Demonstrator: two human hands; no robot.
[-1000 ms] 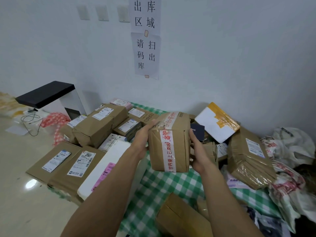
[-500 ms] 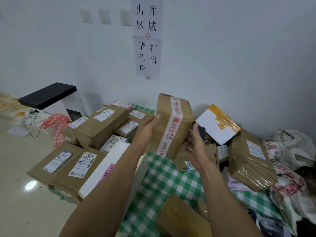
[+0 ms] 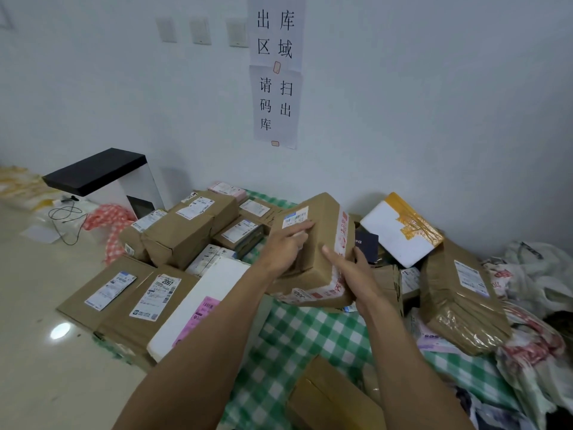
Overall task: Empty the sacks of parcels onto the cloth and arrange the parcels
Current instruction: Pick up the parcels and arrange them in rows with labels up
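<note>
Glossy pale floor (image 3: 46, 305) runs along the left below a plain white wall, where a white stand with a flat black top (image 3: 102, 172) sits beside a loose black cable (image 3: 66, 218) and a crumpled red-checked cloth (image 3: 105, 218). Next come flat cardboard parcels (image 3: 108, 293) with white printed labels, a smooth white foam slab (image 3: 201, 293) and blocky parcels wrapped in creased brown paper (image 3: 186, 234). They lie on the green-and-white checked cloth (image 3: 297, 342), below paper signs (image 3: 276, 69) taped to the wall. Over the cloth's middle the left hand (image 3: 285, 246) grips the upper left of a tilted cardboard box (image 3: 322, 243) banded with red-printed tape, forefinger stretched across its label and the other fingers bent. The right hand (image 3: 356, 274) presses straight fingers flat against the box's near right side. Whether the box rests on the parcels behind it I cannot tell. Farther right lie a small navy box (image 3: 367, 246), a white foam box (image 3: 400, 231) strapped with amber tape, a bulky parcel (image 3: 459, 293) sheathed in shiny clear tape, and limp, wrinkled sacks (image 3: 542, 274).
</note>
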